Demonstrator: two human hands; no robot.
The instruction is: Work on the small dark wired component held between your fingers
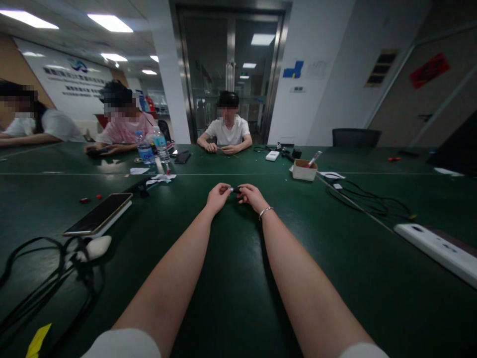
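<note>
Both arms reach forward over the dark green table (234, 278). Between my fingertips is a small black stick with a silver end (234, 190), possibly a USB drive; it is too small to be sure. My left hand (218, 197) is closed, pinching the silver end between thumb and fingers. On the other side, my right hand (254, 198) is closed on the black part. A silver bracelet (266, 213) circles my right wrist. The fingers hide much of the stick.
Left lie a phone (100, 215) on a white box, a white mouse (97, 247) and tangled black cables (76, 263). Right are a small box (304, 170), cables (367, 199) and a white power strip (439, 248). Bottles (159, 144) stand ahead; several people sit around the table.
</note>
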